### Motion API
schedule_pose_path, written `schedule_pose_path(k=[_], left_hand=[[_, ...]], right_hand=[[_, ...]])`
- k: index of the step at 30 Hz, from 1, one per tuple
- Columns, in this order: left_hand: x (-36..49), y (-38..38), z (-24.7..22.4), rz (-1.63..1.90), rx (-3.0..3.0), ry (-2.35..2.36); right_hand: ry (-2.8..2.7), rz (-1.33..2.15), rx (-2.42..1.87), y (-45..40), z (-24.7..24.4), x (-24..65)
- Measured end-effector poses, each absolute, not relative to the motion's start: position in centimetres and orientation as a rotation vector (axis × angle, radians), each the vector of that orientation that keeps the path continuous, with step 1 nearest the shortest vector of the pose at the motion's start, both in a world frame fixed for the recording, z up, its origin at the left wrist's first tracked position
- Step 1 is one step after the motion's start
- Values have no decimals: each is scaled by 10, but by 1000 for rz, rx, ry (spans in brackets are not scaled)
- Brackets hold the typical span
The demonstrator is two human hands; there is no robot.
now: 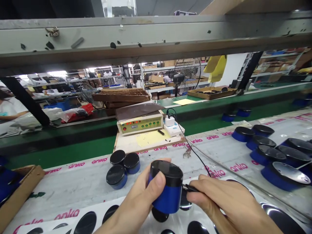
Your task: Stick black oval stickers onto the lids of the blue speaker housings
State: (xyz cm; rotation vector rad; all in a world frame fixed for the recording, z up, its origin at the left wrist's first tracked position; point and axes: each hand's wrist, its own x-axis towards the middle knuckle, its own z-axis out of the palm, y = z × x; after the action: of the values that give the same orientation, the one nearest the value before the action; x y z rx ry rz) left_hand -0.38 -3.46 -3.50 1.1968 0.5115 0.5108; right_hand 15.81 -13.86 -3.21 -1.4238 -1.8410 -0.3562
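My left hand [146,191] is closed around a blue cylindrical device [168,198] with a glossy black top, tilted a little over the bench. Between the fingers of my right hand [216,198] is a black cable plug [191,188]. Its metal tip meets the side of the device just below the black top; whether it is inserted I cannot tell. The thin black cable [195,152] runs back to a white adapter [170,121]. Below my hands lies a white sheet with black round discs [85,222].
Three like devices [117,176] stand left of my hands, and several more [268,152] on the right. A test box [141,125] with lit indicators sits behind, near a green conveyor [92,146]. A cardboard box [26,191] is at left; a metal beam [146,35] crosses above.
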Motion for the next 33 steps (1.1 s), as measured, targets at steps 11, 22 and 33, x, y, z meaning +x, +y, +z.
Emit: schedule_pose_path(k=[11, 22, 33], left_hand=[[-6, -40, -41, 688, 1877, 673], [-6, -28, -43, 1307, 2867, 43], [-8, -42, -46, 1505, 2845, 292]], right_hand=[[-1928, -384, -1548, -141, -37, 162], [-1870, 34, -1498, -131, -69, 166], [-1707, -129, -1441, -136, -81, 162]])
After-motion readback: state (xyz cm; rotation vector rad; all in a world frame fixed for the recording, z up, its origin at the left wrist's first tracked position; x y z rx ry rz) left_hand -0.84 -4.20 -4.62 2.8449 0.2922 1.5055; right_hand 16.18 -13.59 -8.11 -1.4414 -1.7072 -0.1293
